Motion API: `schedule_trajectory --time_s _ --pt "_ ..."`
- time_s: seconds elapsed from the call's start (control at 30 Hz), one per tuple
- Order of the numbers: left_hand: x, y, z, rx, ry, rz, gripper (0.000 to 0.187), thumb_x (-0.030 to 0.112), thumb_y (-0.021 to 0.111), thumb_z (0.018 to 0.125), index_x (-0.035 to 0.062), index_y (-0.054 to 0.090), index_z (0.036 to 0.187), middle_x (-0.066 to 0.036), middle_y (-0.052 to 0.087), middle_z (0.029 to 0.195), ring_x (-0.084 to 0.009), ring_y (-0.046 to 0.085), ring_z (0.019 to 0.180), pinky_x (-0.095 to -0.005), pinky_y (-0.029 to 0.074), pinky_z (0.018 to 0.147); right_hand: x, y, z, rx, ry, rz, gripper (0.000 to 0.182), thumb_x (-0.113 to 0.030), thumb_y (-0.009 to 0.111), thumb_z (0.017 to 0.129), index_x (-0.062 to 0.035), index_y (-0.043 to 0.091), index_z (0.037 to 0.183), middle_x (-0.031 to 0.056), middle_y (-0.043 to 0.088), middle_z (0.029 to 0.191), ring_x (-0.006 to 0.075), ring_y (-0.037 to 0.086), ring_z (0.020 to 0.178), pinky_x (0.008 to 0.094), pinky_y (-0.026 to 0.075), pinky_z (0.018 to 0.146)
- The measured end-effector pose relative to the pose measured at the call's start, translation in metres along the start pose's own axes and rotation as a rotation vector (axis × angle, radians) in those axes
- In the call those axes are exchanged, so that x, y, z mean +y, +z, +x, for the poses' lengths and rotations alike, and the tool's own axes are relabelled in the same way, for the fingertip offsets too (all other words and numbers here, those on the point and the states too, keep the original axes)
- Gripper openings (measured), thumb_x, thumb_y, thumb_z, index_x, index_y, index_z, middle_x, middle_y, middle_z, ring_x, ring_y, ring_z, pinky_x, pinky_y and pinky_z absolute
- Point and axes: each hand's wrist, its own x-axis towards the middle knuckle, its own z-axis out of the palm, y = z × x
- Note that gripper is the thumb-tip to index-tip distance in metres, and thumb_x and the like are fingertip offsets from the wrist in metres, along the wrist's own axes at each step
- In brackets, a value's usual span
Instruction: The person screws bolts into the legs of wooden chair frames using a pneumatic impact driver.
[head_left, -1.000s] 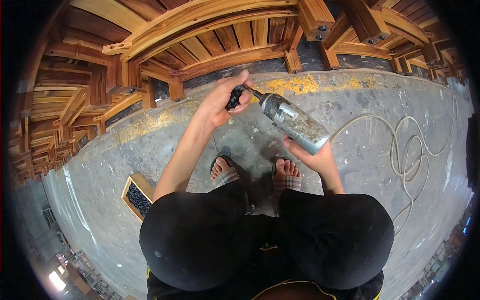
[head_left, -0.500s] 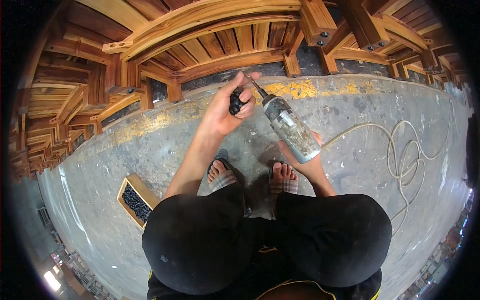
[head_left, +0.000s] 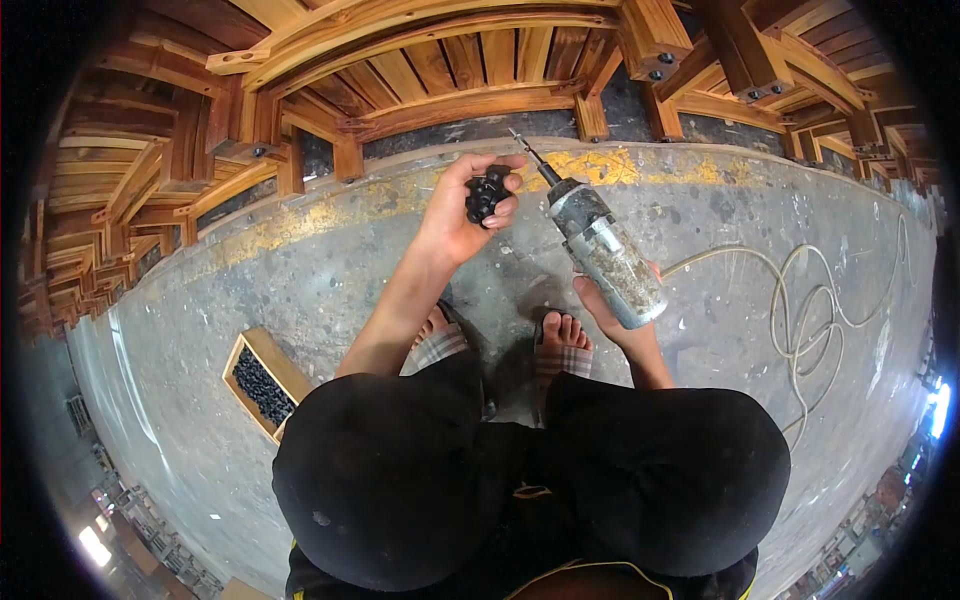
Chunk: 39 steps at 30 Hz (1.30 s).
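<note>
Several small black pieces (head_left: 487, 195), perhaps plastic feet, sit in the curled palm and fingers of my left hand (head_left: 455, 215). My right hand (head_left: 610, 310) grips a scuffed grey power screwdriver (head_left: 610, 255) from beneath; its body hides most of the fingers. The long bit (head_left: 530, 148) points up and left, just right of my left fingertips and apart from them. Beyond both hands stands slatted wooden furniture (head_left: 480, 105). Dark round pieces (head_left: 655, 74) show on the end of one of its legs.
A wooden box (head_left: 290, 368) of small black pieces stands on the floor by my left knee. A pale hose or cord (head_left: 735, 250) runs from the tool and lies in loops to the right. More wooden furniture (head_left: 110, 190) lines the left. My sandalled feet (head_left: 562, 335) are below my hands.
The screwdriver has shifted slightly right, and its bit has moved away from my left fingertips. My left fingers have opened somewhat, showing more of the black pieces.
</note>
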Motion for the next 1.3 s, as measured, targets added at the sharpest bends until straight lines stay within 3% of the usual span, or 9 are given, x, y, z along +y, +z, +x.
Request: schedule_trajectory --time_s 0.27,0.33,0.43,0.77,1.03,1.3 --pt "0.000 -0.003 -0.001 -0.013 0.069 0.147 0.027 0.019 0.057 0.088 -0.0016 0.055 0.105 -0.002 0.055 0.074 -0.0098 0.046 0.054 -0.0203 0.032 0.040 -0.002 -0.002 -0.001 -0.055 0.017 -0.019 0.029 -0.007 0.071 0.064 -0.0009 0.064 0.092 0.0128 0.066 0.087 0.0266 0.066 0.070 0.0325 0.052 0.064" --pt "-0.001 -0.007 0.002 0.118 0.095 0.157 0.027 0.024 0.057 0.090 0.0003 0.056 0.104 -0.001 0.054 0.072 -0.0095 0.045 0.053 -0.0203 0.030 0.040 -0.002 -0.002 -0.001 -0.058 0.030 -0.001 0.030 -0.007 0.071 0.065 -0.0003 0.064 0.092 0.0129 0.065 0.087 0.0263 0.065 0.069 0.0321 0.052 0.064" --pt "0.006 -0.020 0.007 0.101 0.070 0.007 0.029 0.029 0.056 0.092 0.0019 0.056 0.103 0.000 0.054 0.070 -0.0097 0.044 0.051 -0.0212 0.028 0.040 -0.002 -0.001 -0.002 -0.075 0.039 0.030 0.031 -0.007 0.071 0.065 0.0009 0.063 0.093 0.0130 0.065 0.087 0.0257 0.065 0.069 0.0309 0.051 0.065" --pt "0.010 -0.011 0.004 0.203 0.090 0.142 0.034 0.035 0.051 0.094 0.0020 0.056 0.102 0.000 0.052 0.067 -0.0106 0.044 0.050 -0.0221 0.027 0.039 -0.007 0.005 0.001 -0.113 0.072 0.154 0.029 -0.004 0.069 0.064 0.0023 0.061 0.091 0.0108 0.060 0.076 0.0241 0.061 0.062 0.0283 0.048 0.061" --pt "0.014 -0.009 -0.002 0.085 0.045 -0.021 0.032 0.036 0.061 0.089 0.0054 0.054 0.098 0.002 0.050 0.066 -0.0086 0.043 0.050 -0.0202 0.027 0.039 -0.009 0.006 0.005 -0.125 0.126 0.186 0.030 -0.004 0.069 0.063 0.0021 0.061 0.091 0.0100 0.060 0.076 0.0237 0.061 0.062 0.0282 0.048 0.061" --pt "0.016 -0.007 -0.008 -0.008 0.019 0.020 0.032 0.035 0.060 0.090 0.0056 0.053 0.099 0.004 0.047 0.066 -0.0080 0.041 0.052 -0.0202 0.028 0.041 -0.007 0.006 0.002 -0.121 0.148 0.173 0.032 -0.005 0.070 0.062 0.0016 0.062 0.092 0.0105 0.061 0.077 0.0234 0.062 0.063 0.0281 0.048 0.062"
